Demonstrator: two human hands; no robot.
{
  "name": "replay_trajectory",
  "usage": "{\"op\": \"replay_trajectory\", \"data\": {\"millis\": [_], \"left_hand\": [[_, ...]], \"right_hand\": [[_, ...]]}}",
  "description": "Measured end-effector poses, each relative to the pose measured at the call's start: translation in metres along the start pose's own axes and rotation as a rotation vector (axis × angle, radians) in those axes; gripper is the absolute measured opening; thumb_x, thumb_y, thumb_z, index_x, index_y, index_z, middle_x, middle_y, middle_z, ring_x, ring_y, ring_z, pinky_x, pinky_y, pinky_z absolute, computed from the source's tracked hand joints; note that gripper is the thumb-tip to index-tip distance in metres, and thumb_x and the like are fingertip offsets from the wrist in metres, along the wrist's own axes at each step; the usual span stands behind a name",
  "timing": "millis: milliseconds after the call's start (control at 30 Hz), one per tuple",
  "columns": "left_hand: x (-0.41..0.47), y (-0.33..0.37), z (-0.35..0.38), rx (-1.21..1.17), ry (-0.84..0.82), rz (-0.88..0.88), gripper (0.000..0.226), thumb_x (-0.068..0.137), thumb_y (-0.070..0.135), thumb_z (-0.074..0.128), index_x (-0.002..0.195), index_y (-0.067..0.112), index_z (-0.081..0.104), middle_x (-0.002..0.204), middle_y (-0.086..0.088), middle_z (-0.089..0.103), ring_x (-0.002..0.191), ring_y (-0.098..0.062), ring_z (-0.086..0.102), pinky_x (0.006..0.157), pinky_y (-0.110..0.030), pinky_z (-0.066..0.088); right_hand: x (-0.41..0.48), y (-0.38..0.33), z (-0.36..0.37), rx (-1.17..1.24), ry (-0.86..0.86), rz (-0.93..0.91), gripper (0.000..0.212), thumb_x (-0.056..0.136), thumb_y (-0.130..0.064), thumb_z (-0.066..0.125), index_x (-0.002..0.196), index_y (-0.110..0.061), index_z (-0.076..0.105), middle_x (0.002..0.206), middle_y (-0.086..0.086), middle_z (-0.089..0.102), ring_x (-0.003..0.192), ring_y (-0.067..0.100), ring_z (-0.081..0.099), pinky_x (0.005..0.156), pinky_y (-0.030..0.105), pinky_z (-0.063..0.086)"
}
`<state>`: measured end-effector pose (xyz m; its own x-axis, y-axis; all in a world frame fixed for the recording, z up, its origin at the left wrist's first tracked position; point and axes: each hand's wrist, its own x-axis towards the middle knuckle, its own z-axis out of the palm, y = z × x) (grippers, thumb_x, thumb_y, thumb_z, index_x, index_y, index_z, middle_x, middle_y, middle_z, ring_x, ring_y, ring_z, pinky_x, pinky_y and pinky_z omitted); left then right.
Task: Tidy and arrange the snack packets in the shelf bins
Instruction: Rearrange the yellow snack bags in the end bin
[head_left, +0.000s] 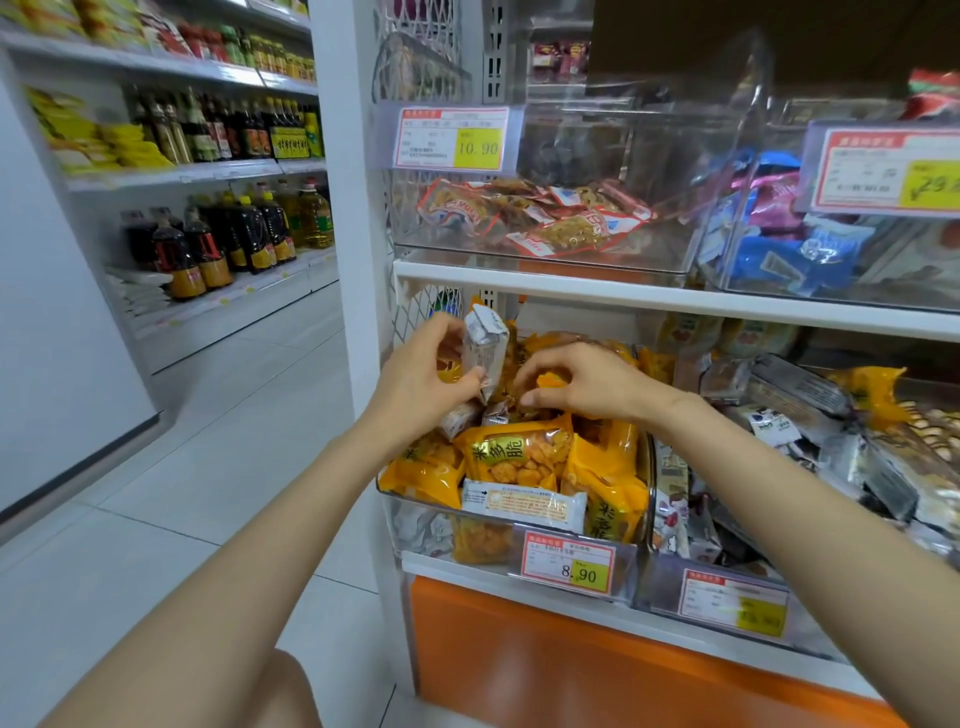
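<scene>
Orange packets (514, 457) heaped to the rim, one white packet (485, 345) lifted.
We risk tipping the heap over the front wall of the clear bin (431, 525) at 6 o'clock, as our right hand (582, 384) digs in at 12 o'clock. Our left hand (421, 379), arm outstretched, holds the white packet nearly upright above 11 o'clock, fingers curled round it. Right fingers hook down into the pile; we cannot tell whether they grip anything.
</scene>
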<state>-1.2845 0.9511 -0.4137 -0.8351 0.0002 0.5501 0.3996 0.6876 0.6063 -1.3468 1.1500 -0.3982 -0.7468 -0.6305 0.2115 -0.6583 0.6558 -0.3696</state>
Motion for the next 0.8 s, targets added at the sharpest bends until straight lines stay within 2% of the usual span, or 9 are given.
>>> {"op": "replay_trajectory", "data": {"millis": [100, 200, 233, 300, 433, 533, 667, 733, 800], "left_hand": [[-0.01, -0.007, -0.008, 0.046, -0.017, 0.008, 0.028, 0.08, 0.017, 0.068, 0.103, 0.018, 0.052, 0.1, 0.002, 0.057, 0.092, -0.017, 0.056, 0.081, -0.035, 0.05], [-0.018, -0.01, -0.012, 0.144, -0.02, 0.018, 0.029, 0.081, 0.019, 0.067, 0.108, 0.017, 0.057, 0.098, 0.006, 0.047, 0.088, -0.013, 0.051, 0.071, -0.023, 0.046], [-0.019, -0.011, -0.013, 0.177, -0.019, 0.018, 0.03, 0.081, 0.021, 0.067, 0.109, 0.017, 0.058, 0.097, 0.007, 0.046, 0.086, -0.012, 0.05, 0.069, -0.023, 0.044], [-0.021, -0.012, -0.014, 0.234, -0.021, 0.011, 0.032, 0.082, 0.025, 0.066, 0.112, 0.018, 0.059, 0.095, 0.007, 0.046, 0.082, -0.01, 0.05, 0.068, -0.025, 0.042], [-0.022, -0.012, -0.016, 0.276, -0.015, -0.003, 0.034, 0.082, 0.028, 0.067, 0.114, 0.019, 0.061, 0.092, 0.009, 0.048, 0.078, -0.009, 0.049, 0.067, -0.026, 0.043], [-0.023, -0.011, -0.017, 0.273, -0.009, 0.001, 0.033, 0.081, 0.028, 0.068, 0.113, 0.018, 0.062, 0.092, 0.009, 0.048, 0.078, -0.009, 0.049, 0.067, -0.025, 0.042], [-0.023, -0.012, -0.017, 0.269, -0.007, -0.003, 0.032, 0.082, 0.028, 0.068, 0.112, 0.019, 0.061, 0.093, 0.009, 0.048, 0.078, -0.008, 0.049, 0.066, -0.023, 0.04], [-0.023, -0.012, -0.017, 0.275, -0.003, -0.003, 0.032, 0.082, 0.028, 0.067, 0.112, 0.019, 0.061, 0.093, 0.009, 0.049, 0.078, -0.008, 0.049, 0.065, -0.022, 0.039], [-0.023, -0.012, -0.017, 0.274, 0.003, 0.002, 0.031, 0.082, 0.029, 0.067, 0.111, 0.018, 0.061, 0.093, 0.009, 0.049, 0.078, -0.009, 0.05, 0.063, -0.021, 0.039]], "right_hand": [[0.006, -0.004, 0.009, -0.26, -0.015, 0.009, 0.024, 0.085, -0.039, 0.064, 0.108, -0.034, 0.067, 0.116, -0.008, 0.061, 0.112, 0.015, 0.051, 0.094, 0.031, 0.035], [0.015, -0.008, 0.015, -0.433, -0.047, 0.033, 0.032, 0.084, -0.049, 0.061, 0.113, -0.037, 0.065, 0.12, -0.005, 0.059, 0.119, 0.02, 0.045, 0.1, 0.037, 0.028], [0.019, -0.009, 0.017, -0.477, -0.065, 0.054, 0.034, 0.083, -0.053, 0.06, 0.113, -0.037, 0.065, 0.12, -0.005, 0.059, 0.119, 0.021, 0.045, 0.1, 0.039, 0.026], [0.027, -0.011, 0.021, -0.544, -0.09, 0.083, 0.038, 0.081, -0.059, 0.058, 0.108, -0.033, 0.068, 0.115, -0.003, 0.062, 0.116, 0.021, 0.047, 0.1, 0.041, 0.024], [0.037, -0.014, 0.029, -0.659, -0.12, 0.123, 0.054, 0.079, -0.068, 0.054, 0.09, -0.017, 0.068, 0.099, 0.004, 0.062, 0.108, 0.026, 0.052, 0.102, 0.045, 0.024], [0.042, -0.019, 0.03, -0.632, -0.189, 0.149, 0.05, 0.08, -0.066, 0.055, 0.078, -0.016, 0.055, 0.097, 0.004, 0.06, 0.106, 0.027, 0.053, 0.103, 0.047, 0.025], [0.048, -0.019, 0.029, -0.455, -0.266, 0.199, 0.048, 0.079, -0.058, 0.063, 0.098, -0.014, 0.067, 0.102, 0.002, 0.064, 0.103, 0.023, 0.056, 0.097, 0.042, 0.036], [0.049, -0.018, 0.03, -0.34, -0.289, 0.242, 0.043, 0.078, -0.052, 0.066, 0.1, -0.015, 0.068, 0.097, -0.001, 0.062, 0.099, 0.02, 0.055, 0.099, 0.045, 0.036], [0.049, -0.018, 0.031, -0.258, -0.302, 0.274, 0.038, 0.078, -0.046, 0.068, 0.099, -0.014, 0.067, 0.092, -0.003, 0.06, 0.092, 0.018, 0.052, 0.092, 0.043, 0.037]]}}
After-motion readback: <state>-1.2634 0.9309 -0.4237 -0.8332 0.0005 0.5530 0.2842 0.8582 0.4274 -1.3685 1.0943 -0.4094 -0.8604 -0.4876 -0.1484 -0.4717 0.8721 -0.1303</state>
